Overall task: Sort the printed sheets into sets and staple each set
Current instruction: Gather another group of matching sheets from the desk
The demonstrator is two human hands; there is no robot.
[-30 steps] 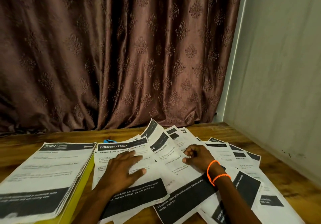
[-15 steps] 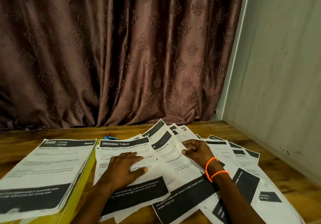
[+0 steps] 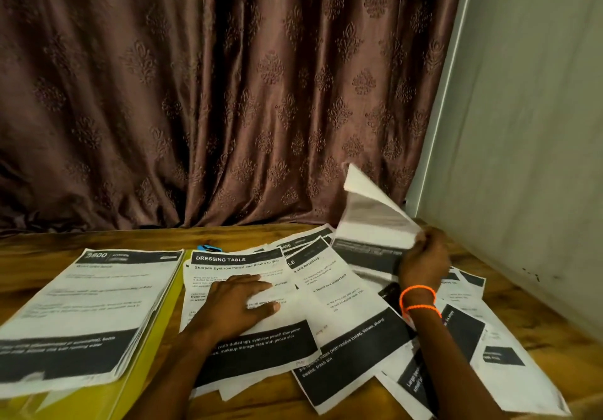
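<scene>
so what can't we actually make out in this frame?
- Blue object, head view: mostly hidden behind the DRESSING TABLE sheet; can't identify.
- Lifted sheets in right hand: motion-blurred, unreadable.
- Left stack: near corner cut by frame edge, body text too small.

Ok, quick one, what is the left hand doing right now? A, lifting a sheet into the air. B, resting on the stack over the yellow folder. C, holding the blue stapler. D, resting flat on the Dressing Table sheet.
D: the left hand lies with straight fingers on the Dressing Table sheet, while the right hand pinches the raised sheets.
</scene>
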